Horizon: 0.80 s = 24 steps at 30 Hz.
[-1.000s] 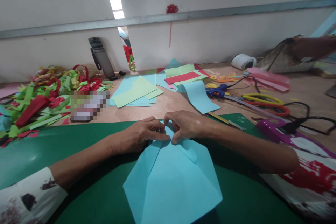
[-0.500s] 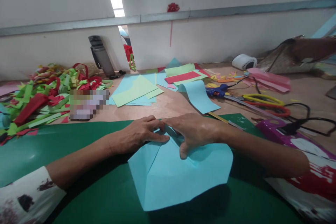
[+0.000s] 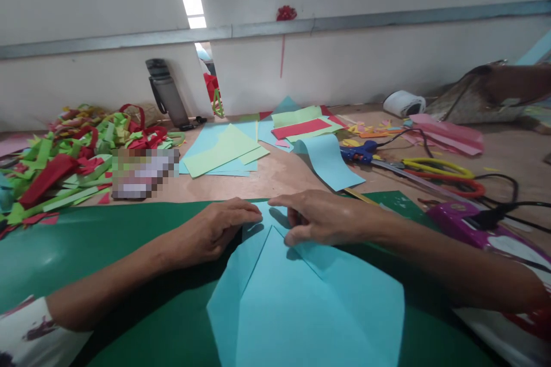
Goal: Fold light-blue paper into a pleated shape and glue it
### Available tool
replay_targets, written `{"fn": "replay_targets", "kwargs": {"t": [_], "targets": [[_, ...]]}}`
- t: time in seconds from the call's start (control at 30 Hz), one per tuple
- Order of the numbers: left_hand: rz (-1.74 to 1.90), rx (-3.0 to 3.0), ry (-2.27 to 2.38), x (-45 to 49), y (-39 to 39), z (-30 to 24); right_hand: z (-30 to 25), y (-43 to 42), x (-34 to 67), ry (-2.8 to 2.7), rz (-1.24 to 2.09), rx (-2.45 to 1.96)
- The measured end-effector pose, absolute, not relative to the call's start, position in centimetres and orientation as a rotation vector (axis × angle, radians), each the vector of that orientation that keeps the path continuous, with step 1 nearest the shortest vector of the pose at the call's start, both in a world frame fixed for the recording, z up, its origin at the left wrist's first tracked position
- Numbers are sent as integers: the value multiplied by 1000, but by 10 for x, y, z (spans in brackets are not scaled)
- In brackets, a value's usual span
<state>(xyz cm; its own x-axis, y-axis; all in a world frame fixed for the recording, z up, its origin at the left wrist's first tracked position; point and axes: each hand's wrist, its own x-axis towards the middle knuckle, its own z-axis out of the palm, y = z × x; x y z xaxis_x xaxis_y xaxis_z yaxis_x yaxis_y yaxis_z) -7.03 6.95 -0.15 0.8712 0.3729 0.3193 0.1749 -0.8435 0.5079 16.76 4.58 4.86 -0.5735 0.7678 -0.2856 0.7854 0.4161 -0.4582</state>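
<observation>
A light blue paper sheet [image 3: 301, 304] with folded flaps lies on a dark green cutting mat [image 3: 129, 229] in front of me. My left hand [image 3: 215, 229] rests on the sheet's far left edge, fingers curled and pressing down on the fold. My right hand [image 3: 318, 218] lies flat over the sheet's top, fingers stretched toward the left hand and thumb on the paper. The two hands nearly meet at the paper's far tip.
A heap of green and red paper strips [image 3: 64, 149] lies at the left. Coloured sheets [image 3: 224, 149], a curled blue sheet [image 3: 327, 160], a blue glue gun [image 3: 359, 152], scissors [image 3: 443, 175], a tape roll [image 3: 402, 103] and a dark bottle [image 3: 166, 92] sit behind the mat. Cables run at right.
The blue sheet has been flattened and spread toward me and to the right. My right hand has opened out flat on the paper; the left hand has shifted slightly left.
</observation>
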Motion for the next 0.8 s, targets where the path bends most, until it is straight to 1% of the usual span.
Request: {"fn": "replay_targets", "kwargs": {"t": [0.2, 0.37, 0.43, 0.6, 0.8], "targets": [[494, 2615, 485, -80, 53, 5, 47, 46, 169, 2703, -904, 1465], [531, 2645, 459, -78, 54, -1, 40, 49, 167, 2677, -896, 1536], [473, 2694, 470, -76, 55, -3, 39, 49, 166, 2656, -877, 1576], [229, 2894, 558, -69, 57, -1, 39, 48, 162, 2598, -759, 1695], [266, 2932, 544, -65, 64, -1, 36, 50, 162, 2513, -613, 1773]]}}
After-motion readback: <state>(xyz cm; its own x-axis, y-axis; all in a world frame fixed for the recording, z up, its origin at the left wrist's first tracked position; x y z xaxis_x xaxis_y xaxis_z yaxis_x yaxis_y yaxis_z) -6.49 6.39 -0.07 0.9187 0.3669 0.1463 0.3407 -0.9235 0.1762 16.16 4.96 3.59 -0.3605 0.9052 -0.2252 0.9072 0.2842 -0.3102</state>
